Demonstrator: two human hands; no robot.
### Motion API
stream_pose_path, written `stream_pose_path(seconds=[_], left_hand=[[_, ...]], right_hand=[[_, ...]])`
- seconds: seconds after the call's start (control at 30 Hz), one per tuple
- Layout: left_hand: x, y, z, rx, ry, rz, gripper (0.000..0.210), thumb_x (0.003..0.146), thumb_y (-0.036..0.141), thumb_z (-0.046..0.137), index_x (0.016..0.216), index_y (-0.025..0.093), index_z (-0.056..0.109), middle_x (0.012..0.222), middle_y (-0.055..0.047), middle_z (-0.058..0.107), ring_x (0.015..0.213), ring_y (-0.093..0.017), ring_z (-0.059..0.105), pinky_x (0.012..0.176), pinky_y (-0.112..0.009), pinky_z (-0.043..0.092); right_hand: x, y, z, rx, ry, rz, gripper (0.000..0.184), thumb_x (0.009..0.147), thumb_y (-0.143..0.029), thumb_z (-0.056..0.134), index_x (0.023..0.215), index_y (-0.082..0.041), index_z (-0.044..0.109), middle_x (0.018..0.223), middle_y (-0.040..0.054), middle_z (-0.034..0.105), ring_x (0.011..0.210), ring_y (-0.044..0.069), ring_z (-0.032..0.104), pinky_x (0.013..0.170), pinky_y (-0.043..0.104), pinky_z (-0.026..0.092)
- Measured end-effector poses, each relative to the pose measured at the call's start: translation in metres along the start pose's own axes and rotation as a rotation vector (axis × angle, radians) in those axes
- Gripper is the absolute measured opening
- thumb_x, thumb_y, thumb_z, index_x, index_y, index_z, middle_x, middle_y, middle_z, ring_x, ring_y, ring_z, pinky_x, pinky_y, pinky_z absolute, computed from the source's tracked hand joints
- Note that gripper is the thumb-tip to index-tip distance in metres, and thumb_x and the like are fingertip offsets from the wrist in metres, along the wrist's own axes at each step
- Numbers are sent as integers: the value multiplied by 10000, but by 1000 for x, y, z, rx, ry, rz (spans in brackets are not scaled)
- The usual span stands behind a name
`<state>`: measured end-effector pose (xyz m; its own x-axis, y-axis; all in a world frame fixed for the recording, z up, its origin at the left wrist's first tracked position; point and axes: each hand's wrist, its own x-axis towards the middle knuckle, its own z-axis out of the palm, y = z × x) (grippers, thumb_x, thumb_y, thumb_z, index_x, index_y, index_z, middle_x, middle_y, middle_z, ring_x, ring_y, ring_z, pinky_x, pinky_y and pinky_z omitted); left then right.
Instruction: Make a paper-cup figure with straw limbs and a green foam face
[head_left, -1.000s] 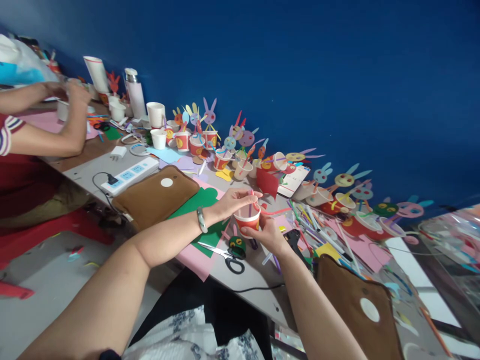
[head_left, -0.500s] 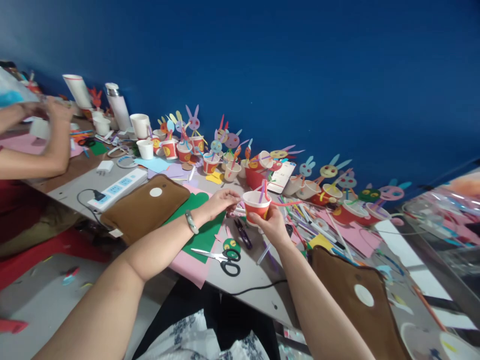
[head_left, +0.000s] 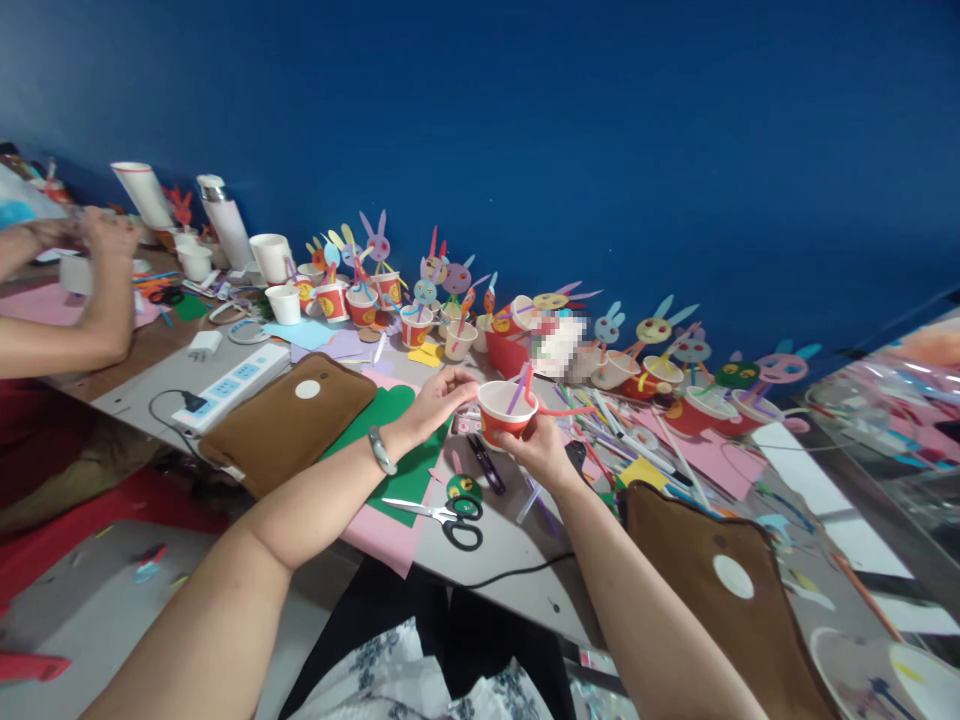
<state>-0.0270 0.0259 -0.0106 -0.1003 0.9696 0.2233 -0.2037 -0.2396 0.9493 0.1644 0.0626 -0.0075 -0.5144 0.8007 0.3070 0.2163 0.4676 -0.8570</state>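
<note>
My right hand (head_left: 541,450) is wrapped round a red and white paper cup (head_left: 504,428), held upright over the table. Inside it stands a purple strip (head_left: 517,392), and a red strip (head_left: 555,411) bends out over the right rim. At the cup's left rim, my left hand (head_left: 444,402) has thumb and fingers pinched together; anything between the tips is too small to make out. Below the hands lie black-handled scissors (head_left: 450,514), a green paper face (head_left: 463,488) with yellow eyes, and a dark purple tool (head_left: 489,466). Green paper (head_left: 394,465) lies on a pink sheet (head_left: 386,545) under my left forearm.
Cups with paper animal heads (head_left: 656,335) line the blue wall. Brown cushions (head_left: 289,415) lie on both sides, beside a white power strip (head_left: 236,385). Pens and strips (head_left: 626,440) clutter the right. At far left, another person's hands (head_left: 109,235) are at work.
The cup has shifted slightly left in my right hand, closing the gap to my left fingertips. My view has turned slightly. A blurred patch now covers the phone by the wall.
</note>
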Motion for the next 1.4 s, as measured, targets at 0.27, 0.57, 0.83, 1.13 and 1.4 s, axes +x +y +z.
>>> stream_pose_path(seconds=[0.27,0.57,0.83,1.13,1.4], left_hand=[[-7,6,-1,300,-153,353,272,826,413,755,961,177,744,1082,-96,666,1064,-196,617,971,-349,482],[-16,16,4,517,-98,632,172,880,353,709,851,184,716,949,-67,671,927,-165,643,889,-350,523],[-19,20,8,448,-48,482,233,889,404,686,810,185,706,983,-79,642,952,-170,623,863,-322,513],[-17,21,10,244,-33,234,327,805,437,757,704,147,646,1010,-80,632,871,-147,593,734,-258,471],[-10,17,6,221,-69,151,367,788,476,749,692,143,630,848,-39,611,828,-141,567,757,-260,444]], right_hand=[[-7,6,8,-14,-195,-151,617,695,-177,700,1298,-223,579,1323,78,623,1289,282,550,1112,430,430],[-12,15,13,-6,-170,-166,590,714,-181,714,1288,-237,590,1342,84,595,1262,272,564,1076,418,477],[-13,9,13,34,-73,-131,562,714,-211,748,1260,-229,617,1365,103,552,1273,294,545,1025,408,516],[-12,6,14,126,-103,-73,567,740,-254,766,1286,-227,615,1268,88,626,1296,293,541,1082,416,473],[-12,8,16,235,-151,43,565,732,-295,785,1260,-199,608,1224,87,660,1072,263,663,946,399,554]])
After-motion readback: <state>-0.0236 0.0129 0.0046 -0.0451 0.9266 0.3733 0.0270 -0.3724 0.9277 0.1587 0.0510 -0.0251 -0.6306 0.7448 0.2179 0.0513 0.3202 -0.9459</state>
